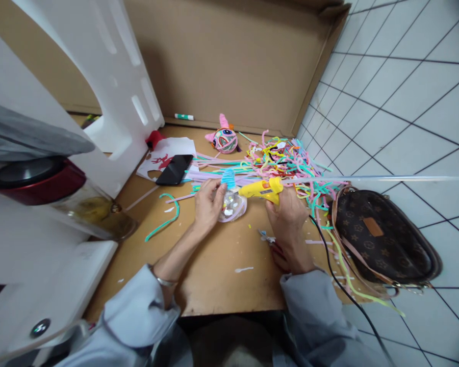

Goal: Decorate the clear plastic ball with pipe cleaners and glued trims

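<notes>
Clear ball [232, 206] in left hand [208, 204], glue gun [262, 189] in right hand [288, 216]

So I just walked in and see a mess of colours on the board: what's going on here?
A person is doing craft work on a cardboard sheet. The right hand grips a yellow glue gun, its nozzle aimed at a clear ball topped with a blue pipe cleaner, which the left hand steadies. A tangle of pipe cleaners, a finished pink ball figure, a phone and a brown handbag lie around.
</notes>
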A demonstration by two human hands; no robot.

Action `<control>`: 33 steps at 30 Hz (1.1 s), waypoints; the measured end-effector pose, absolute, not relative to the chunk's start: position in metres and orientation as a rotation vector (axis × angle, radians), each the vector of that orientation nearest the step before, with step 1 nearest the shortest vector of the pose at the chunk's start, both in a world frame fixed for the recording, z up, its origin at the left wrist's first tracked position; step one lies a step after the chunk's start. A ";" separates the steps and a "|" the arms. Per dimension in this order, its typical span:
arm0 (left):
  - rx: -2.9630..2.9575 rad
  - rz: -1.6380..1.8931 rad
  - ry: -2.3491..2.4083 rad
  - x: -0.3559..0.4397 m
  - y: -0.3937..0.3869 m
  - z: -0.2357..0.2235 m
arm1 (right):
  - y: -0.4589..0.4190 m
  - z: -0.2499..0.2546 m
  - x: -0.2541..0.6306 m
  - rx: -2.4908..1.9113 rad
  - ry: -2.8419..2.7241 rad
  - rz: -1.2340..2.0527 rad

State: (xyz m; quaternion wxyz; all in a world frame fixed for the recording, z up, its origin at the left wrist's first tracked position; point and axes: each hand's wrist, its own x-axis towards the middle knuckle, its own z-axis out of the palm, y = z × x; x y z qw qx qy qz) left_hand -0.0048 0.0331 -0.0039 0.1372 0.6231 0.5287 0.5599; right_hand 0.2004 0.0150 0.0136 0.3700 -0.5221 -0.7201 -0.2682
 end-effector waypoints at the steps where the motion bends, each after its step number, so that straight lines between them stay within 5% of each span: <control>1: 1.805 1.620 1.527 -0.004 0.033 -0.004 | 0.015 0.014 0.200 -1.335 -1.845 -0.705; 33: 1.807 1.635 1.507 -0.006 0.032 -0.003 | 0.014 0.016 0.201 -1.310 -1.839 -0.740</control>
